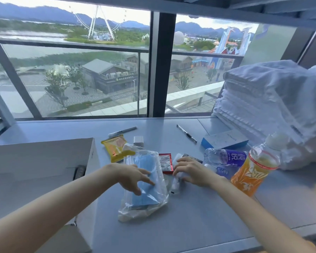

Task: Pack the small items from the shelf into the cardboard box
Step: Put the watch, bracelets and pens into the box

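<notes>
My left hand lay spread on the clear plastic bag of blue masks; my right hand curled over a small clear packet.

Bright, even daylight enters through the far window, leaving the grey shelf cool-toned with only soft, faint shadows. The sky is blown out to white. Wide-angle distortion bends the window frame and railing toward the edges. The stacked white towels at right and the near corners are smeared and soft, while the centre is sharper
</notes>
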Demonstrator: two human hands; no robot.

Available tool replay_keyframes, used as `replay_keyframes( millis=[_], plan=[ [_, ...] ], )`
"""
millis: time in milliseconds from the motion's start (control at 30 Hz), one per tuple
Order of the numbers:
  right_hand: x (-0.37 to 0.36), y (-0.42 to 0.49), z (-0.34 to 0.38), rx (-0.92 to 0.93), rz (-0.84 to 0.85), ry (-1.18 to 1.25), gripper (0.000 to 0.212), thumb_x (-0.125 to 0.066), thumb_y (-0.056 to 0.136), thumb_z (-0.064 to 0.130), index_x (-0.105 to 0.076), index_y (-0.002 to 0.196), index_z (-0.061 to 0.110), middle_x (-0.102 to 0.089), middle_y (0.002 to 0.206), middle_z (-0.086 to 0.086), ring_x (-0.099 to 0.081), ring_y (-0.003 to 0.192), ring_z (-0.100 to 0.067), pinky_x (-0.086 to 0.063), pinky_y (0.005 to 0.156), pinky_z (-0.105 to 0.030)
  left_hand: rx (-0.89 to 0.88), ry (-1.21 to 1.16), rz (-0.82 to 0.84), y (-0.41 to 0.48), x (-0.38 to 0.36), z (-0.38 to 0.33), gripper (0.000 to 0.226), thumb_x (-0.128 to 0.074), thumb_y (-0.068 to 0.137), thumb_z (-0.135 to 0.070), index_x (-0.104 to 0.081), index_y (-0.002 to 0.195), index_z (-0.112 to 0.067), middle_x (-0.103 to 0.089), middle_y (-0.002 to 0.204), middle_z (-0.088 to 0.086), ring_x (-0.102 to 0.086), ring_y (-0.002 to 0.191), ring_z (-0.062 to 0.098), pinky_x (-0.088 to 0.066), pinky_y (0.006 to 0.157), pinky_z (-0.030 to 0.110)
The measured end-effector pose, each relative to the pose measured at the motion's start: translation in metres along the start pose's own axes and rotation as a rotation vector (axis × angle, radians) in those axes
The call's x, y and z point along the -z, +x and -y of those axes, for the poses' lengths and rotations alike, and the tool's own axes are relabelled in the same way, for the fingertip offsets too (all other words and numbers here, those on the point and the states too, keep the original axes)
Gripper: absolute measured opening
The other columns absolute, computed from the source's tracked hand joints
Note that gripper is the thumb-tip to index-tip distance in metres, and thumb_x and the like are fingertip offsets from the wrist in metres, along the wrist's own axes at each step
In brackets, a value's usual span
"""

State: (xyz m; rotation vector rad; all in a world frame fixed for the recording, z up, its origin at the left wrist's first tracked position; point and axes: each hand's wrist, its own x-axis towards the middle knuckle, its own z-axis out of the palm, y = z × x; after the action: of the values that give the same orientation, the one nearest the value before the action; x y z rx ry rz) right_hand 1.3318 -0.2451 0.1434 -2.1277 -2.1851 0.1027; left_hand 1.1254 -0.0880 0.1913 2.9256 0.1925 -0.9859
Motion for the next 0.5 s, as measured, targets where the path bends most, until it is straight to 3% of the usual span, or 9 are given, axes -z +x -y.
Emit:
replay_keyframes(
  millis=[133, 300, 400, 500],
  plan=[
    [0.004, 0.003, -0.010, 0.115, -0.011, -0.078, 0.017, -0.064, 0.083, 0.026, -0.065, 0.099, 0.019, -0.065, 0.109, 0.005, -0.046, 0.121, -0.019, -0.040, 0.098, -0.036, 0.039, -0.099, 0.074, 0.003, 0.007, 0.003, 0.052, -0.047, 0.094, -0.032, -0.029, 0.143, -0.039, -0.013, 0.157, -0.006, -0.019, 0.142, 0.020, -0.017, 0.116, 0.041],
    [0.024, 0.028, -0.027, 0.010, -0.052, -0.096, 0.021, -0.062, 0.084, 0.020, -0.061, 0.105, 0.017, -0.062, 0.116, 0.002, -0.047, 0.119, -0.016, -0.041, 0.094, -0.036, 0.061, -0.192, 0.106, -0.001, 0.009, 0.012, 0.045, -0.046, 0.095, -0.027, -0.040, 0.139, -0.031, -0.020, 0.155, -0.003, -0.022, 0.141, 0.016, -0.016, 0.117, 0.037],
    [0.033, 0.049, -0.033, -0.065, 0.002, -0.115, 0.022, -0.060, 0.086, 0.017, -0.059, 0.109, 0.016, -0.063, 0.113, -0.002, -0.052, 0.111, -0.019, -0.041, 0.085, -0.030, 0.076, -0.265, 0.064, -0.002, 0.009, 0.016, 0.043, -0.047, 0.095, -0.028, -0.042, 0.138, -0.031, -0.028, 0.152, -0.002, -0.029, 0.138, 0.017, -0.021, 0.115, 0.036],
    [0.032, 0.063, -0.039, -0.185, 0.094, -0.069, 0.022, -0.060, 0.087, 0.014, -0.058, 0.109, 0.016, -0.062, 0.114, -0.004, -0.056, 0.106, -0.025, -0.044, 0.083, -0.033, 0.097, -0.314, 0.013, -0.002, 0.009, 0.022, 0.042, -0.047, 0.095, -0.029, -0.043, 0.137, -0.032, -0.036, 0.148, -0.001, -0.037, 0.132, 0.017, -0.027, 0.109, 0.035]
  ],
)
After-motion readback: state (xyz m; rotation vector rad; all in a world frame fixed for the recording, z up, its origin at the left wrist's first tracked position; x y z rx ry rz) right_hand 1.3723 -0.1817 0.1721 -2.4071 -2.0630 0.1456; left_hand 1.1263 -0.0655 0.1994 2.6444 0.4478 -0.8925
